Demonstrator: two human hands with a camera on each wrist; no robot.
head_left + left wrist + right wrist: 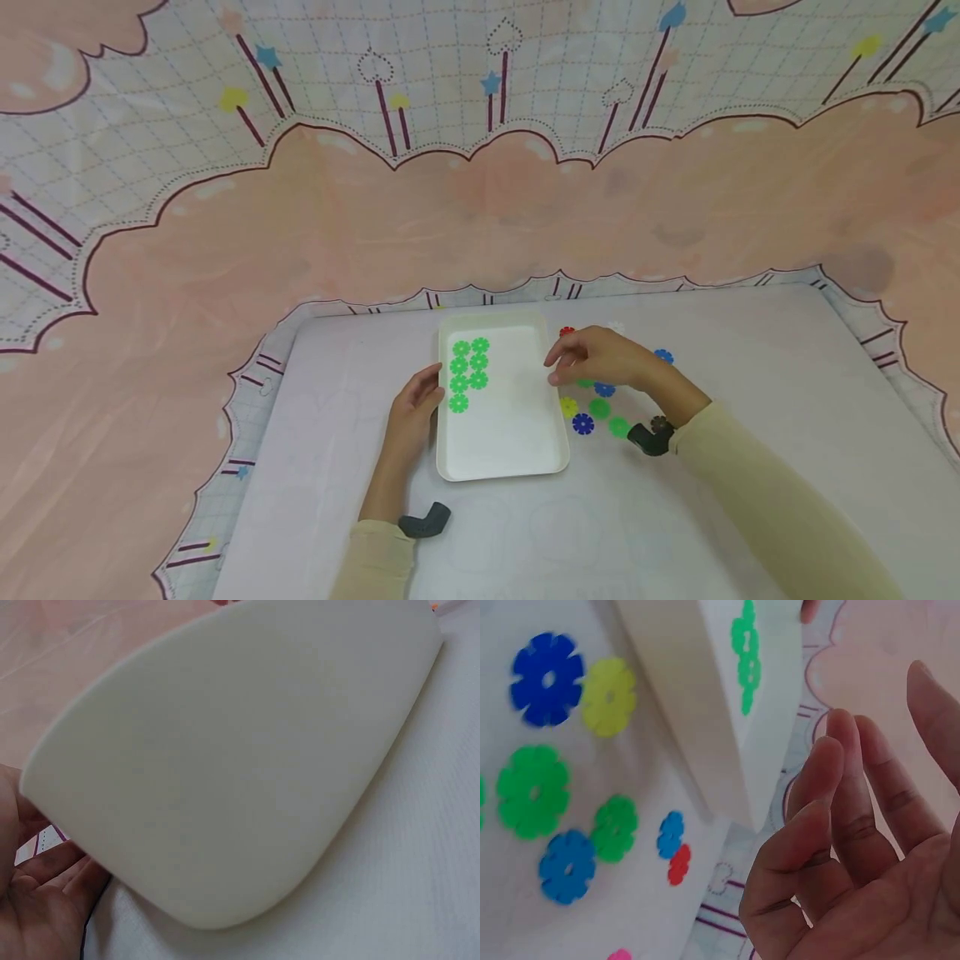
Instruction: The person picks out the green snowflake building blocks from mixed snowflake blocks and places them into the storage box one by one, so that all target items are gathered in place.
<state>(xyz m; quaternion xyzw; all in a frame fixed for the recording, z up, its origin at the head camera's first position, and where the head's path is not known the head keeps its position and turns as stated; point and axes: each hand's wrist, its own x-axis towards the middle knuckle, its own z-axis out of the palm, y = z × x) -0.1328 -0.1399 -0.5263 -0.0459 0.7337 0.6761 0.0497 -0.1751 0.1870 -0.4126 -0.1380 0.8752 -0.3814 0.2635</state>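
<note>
A white tray (517,433) stands on the table, with several green snowflake-shaped plastic discs (478,380) in two columns at its left side. My left hand (411,408) rests against the tray's left edge; the left wrist view shows its fingers (56,874) beside the tray's outer wall (240,765). Above the tray's right edge hovers my right hand (600,362). Its fingers (847,780) are loosely bent, and no disc shows between them in the right wrist view.
Loose discs lie right of the tray, among them a dark blue disc (582,424), a yellow disc (569,407), a green disc (599,408) and a red disc (679,864). Some are partly hidden under the right hand. A cloud-patterned cloth (480,217) hangs behind the table.
</note>
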